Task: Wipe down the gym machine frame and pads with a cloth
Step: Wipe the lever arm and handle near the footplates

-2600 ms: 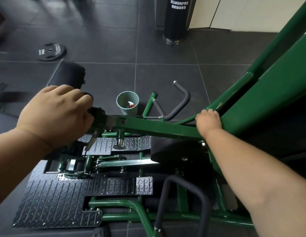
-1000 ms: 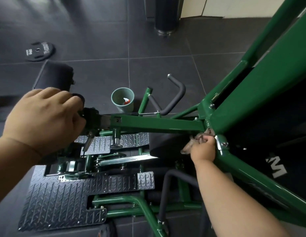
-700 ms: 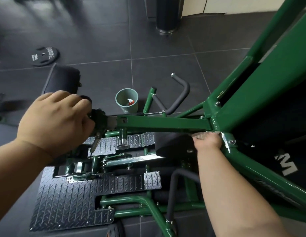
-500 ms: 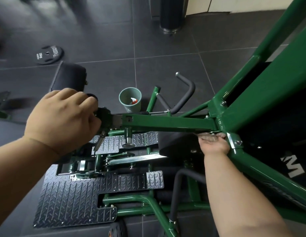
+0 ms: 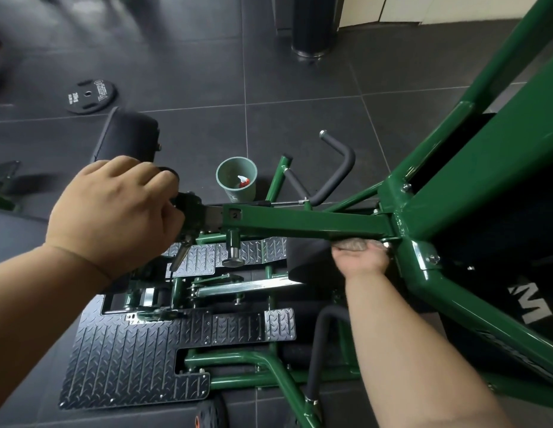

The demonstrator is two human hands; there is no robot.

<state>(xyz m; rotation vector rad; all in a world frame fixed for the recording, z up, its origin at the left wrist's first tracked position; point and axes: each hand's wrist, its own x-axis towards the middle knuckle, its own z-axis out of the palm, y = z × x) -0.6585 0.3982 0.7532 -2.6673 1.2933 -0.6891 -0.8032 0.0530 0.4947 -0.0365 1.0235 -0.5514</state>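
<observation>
The green machine frame [image 5: 306, 220] runs as a horizontal arm across the middle and joins thick slanted beams at the right. My left hand [image 5: 114, 211] grips the black end of that arm, just in front of a black roller pad [image 5: 127, 137]. My right hand [image 5: 358, 257] is under the arm near the joint, palm up, pressing a grey cloth [image 5: 355, 243] against the arm's underside. Only a strip of the cloth shows above my fingers. A black pad [image 5: 303, 261] sits in shadow just left of my right hand.
Diamond-plate footplates [image 5: 120, 359] lie below on the dark tiled floor. A green bucket [image 5: 237, 180] with a spray bottle in it stands behind the arm. Black foam handles [image 5: 334, 177] rise beside it. A weight plate [image 5: 90, 96] lies far left, a black cylinder base [image 5: 312, 26] at the top.
My right hand left the top of the green arm, went under the joint with the cloth, and now presses it up against the underside. My left hand kept its grip.
</observation>
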